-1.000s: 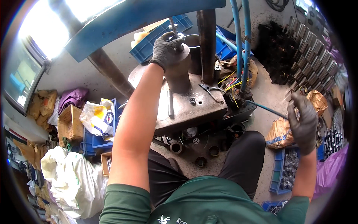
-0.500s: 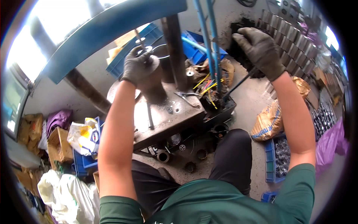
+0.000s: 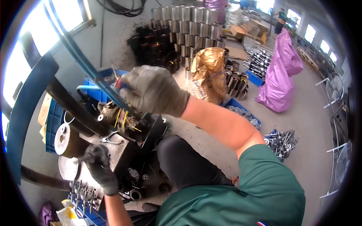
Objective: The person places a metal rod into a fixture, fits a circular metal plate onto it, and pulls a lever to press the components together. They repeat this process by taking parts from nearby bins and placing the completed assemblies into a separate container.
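Note:
My right hand, in a grey work glove, is raised beside the blue hoses. Its fingers are curled and somewhat blurred, and something red shows at their tips; what they hold cannot be made out. Lower down, my left hand, in a darker glove, is closed above the metal workbench. Whatever it grips is hidden by the fingers. Beyond it stands a thick metal cylinder with a hole in its top. Pliers lie on the bench, and several metal shafts stand upright at its near left.
The blue press frame and its dark posts rise at the left. A brown sack, stacked metal sleeves, and a purple bag stand farther off. Loose shafts lie on the floor at right. A distant person stands at the back.
The view has swung right. My left hand has come off the cylinder's top to nearer over the bench. The right hand has moved in beside the blue hoses, its fingers more curled.

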Demonstrator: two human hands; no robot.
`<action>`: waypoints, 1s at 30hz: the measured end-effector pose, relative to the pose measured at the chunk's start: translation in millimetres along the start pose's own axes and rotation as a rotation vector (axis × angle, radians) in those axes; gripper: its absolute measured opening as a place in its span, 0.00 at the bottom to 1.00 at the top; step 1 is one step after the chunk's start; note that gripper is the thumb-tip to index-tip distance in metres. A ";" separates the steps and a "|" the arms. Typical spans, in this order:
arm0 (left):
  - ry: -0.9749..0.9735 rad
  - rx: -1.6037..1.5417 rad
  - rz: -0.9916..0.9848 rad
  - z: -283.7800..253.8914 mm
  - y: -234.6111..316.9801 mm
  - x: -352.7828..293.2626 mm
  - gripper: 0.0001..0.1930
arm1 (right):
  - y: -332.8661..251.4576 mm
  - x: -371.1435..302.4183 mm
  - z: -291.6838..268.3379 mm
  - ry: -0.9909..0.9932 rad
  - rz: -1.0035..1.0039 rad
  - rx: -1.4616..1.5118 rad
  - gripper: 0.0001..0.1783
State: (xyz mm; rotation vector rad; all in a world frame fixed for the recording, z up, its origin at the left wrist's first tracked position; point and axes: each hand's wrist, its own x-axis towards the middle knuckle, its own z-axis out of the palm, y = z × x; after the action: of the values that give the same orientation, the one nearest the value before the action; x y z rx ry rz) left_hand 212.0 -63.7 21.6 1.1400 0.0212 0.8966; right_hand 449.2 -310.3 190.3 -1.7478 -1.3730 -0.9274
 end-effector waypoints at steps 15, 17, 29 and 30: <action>-0.691 0.901 0.161 179.4 -7.4 -103.5 0.29 | -104.7 -221.1 -37.2 0.118 0.970 1.673 0.43; -0.742 0.902 0.114 197.2 -10.8 -95.1 0.27 | -94.5 -218.5 -65.0 -0.022 1.196 1.550 0.38; -0.439 0.850 -0.287 59.8 -15.5 -99.7 0.23 | 90.8 -433.7 -211.9 -0.162 1.377 -0.272 0.26; -0.470 0.910 -0.177 50.3 -17.0 -99.7 0.22 | 107.1 -479.6 -252.0 -0.142 1.229 -0.595 0.27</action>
State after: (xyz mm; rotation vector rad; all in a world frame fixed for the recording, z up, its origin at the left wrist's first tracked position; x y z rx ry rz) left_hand 178.3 -166.8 -10.1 2.1390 0.1547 0.4217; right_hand 443.6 -770.3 -115.3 -2.5677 0.1298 -0.4776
